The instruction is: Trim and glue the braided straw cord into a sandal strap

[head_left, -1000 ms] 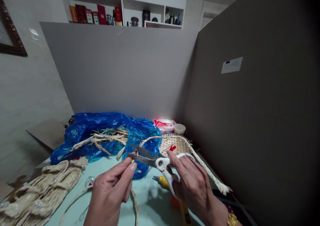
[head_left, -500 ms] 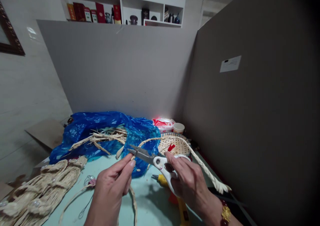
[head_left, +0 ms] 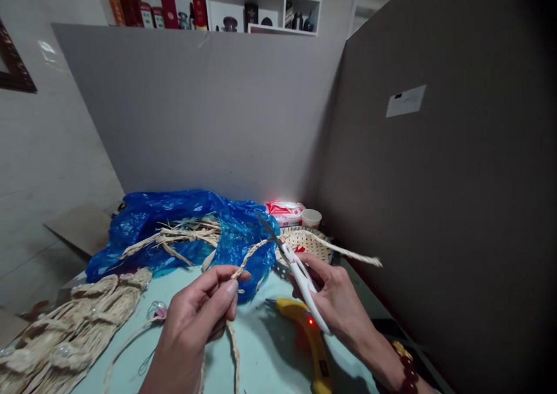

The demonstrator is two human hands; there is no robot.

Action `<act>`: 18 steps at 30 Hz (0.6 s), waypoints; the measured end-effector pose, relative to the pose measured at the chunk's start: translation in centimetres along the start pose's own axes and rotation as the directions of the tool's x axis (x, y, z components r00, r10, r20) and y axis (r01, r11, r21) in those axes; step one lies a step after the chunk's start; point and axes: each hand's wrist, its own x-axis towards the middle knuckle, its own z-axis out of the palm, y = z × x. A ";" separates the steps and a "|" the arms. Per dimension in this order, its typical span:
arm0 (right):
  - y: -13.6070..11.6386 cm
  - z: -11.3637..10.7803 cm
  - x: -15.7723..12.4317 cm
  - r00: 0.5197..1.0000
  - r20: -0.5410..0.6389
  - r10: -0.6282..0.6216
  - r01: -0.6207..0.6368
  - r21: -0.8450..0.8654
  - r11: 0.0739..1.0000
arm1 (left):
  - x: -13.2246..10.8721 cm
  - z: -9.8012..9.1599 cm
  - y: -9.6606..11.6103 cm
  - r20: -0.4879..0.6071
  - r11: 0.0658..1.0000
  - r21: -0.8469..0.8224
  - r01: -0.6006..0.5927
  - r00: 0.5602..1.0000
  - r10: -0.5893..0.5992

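Note:
My left hand pinches a braided straw cord between thumb and fingers; the braid arcs up and to the right, ending in a frayed tip. My right hand grips white-handled scissors, their closed dark blades pointing up and back past the braid. A yellow glue gun with a red light lies on the table under my right hand.
A blue plastic bag with loose straw strips lies at the back. Woven straw pieces sit at the left. A small woven basket, a red-white packet and a paper cup stand by the grey partition corner.
The scissors' open blades closed at the braid near my left fingertips, then swung up and away to the right. The braid's free end lifted.

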 end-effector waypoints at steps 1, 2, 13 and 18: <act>-0.1 -0.1 0.1 0.999 0.019 0.029 -0.030 0.034 0.999 | -0.2 0.0 0.1 -0.003 1.000 -0.005 0.013 1.000 -0.013; -0.2 -0.1 0.2 0.998 0.041 0.054 -0.057 0.065 0.996 | -0.4 0.1 0.2 -0.011 1.000 -0.004 0.028 1.000 -0.028; -0.8 -0.5 -0.2 0.996 0.078 0.051 -0.051 0.000 0.999 | -1.0 0.2 0.7 -0.068 1.000 0.014 0.027 0.997 -0.026; 0.6 -0.7 -0.7 0.952 0.027 -0.306 0.307 -0.079 0.949 | -0.2 -0.7 0.3 -0.030 0.999 -0.025 -0.030 0.999 0.029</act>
